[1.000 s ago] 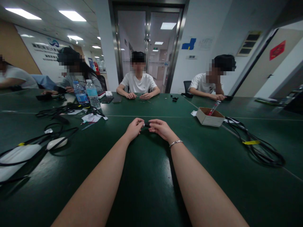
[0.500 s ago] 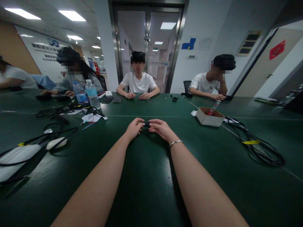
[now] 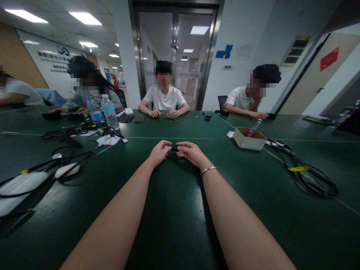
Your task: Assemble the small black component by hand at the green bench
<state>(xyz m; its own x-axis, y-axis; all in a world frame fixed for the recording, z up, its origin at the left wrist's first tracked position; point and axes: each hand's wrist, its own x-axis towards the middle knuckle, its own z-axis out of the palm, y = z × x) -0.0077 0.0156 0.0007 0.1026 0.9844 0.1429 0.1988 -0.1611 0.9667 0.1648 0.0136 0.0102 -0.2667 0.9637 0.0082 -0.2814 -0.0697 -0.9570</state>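
Straight ahead, both arms reach over the dark green table (image 3: 174, 210). Between my hands is a small black object (image 3: 174, 148), too small to name, with a light spot at its left end. My left hand (image 3: 161, 153) pinches that left end between thumb and fingers. The other end is gripped by my right hand (image 3: 191, 153), its fingers closed around it. A silver bracelet (image 3: 209, 171) circles my right wrist. My fingers hide part of the black object.
An open cardboard box (image 3: 249, 140) holds a red-and-clear tube; coiled black cable (image 3: 306, 170) lies right of it. On the left are two water bottles (image 3: 109, 112), tangled cables, paper scraps (image 3: 109, 140) and a white mouse (image 3: 67, 170). Several people sit across the table.
My hands and the black object stay almost where they were. The person at the right has lowered the hand that was raised near the head.
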